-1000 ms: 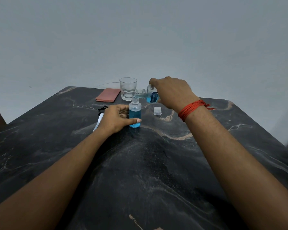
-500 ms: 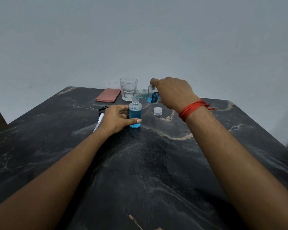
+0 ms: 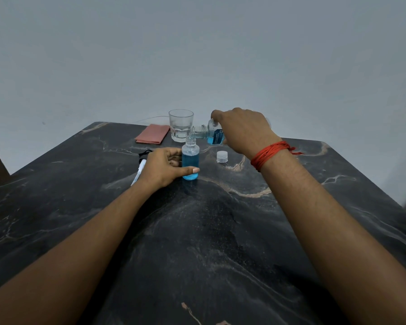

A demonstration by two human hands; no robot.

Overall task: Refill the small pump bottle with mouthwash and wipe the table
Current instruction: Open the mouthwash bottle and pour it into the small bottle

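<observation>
Small bottle [image 3: 190, 160] upright on table [image 3: 220, 242], open neck, blue liquid about two-thirds up. Left hand [image 3: 162, 167] beside it, thumb and fingers clamped on its body. Right hand [image 3: 242, 131] above and right of small bottle, fingers wrapped round mouthwash bottle [image 3: 212, 134], tipped nearly flat, spout just over neck.

Risks, as judged:
- narrow neck; slight wobble sends stream onto table
- overfilling if tilt held
- cap [image 3: 222, 156] right of small bottle, pump head [image 3: 142, 164] left, cloth [image 3: 152, 137] behind: near enough to catch splash

We cannot read label on mouthwash bottle [image 3: 217, 136]: too small. Right hand [image 3: 245, 131] hides its body. Left hand [image 3: 162, 167] covers part of pump [image 3: 141, 165].
</observation>
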